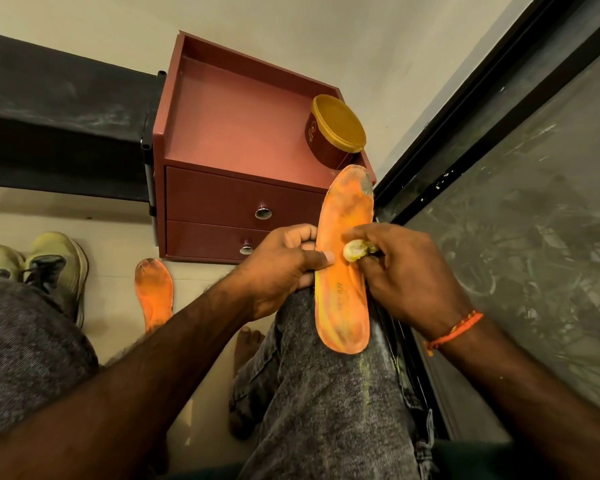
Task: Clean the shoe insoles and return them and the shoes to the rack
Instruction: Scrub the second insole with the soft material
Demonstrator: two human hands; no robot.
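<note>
Lying lengthwise along the knee, toe away, orange insole (pixel 343 271) gripped by left hand (pixel 284 268), right hand (pixel 406 271) pinching yellowish wad (pixel 355 250)

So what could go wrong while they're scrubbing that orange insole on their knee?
The insole is only pinched at its edge by the left hand and rests on the knee, so a hard rub from the right hand with its small yellowish scrubber might bend it or make it slip. Its toe end reaches up near the yellow-lidded tub at the cabinet's edge and could nudge it. Yellowish streaks already mark the jeans.
</note>
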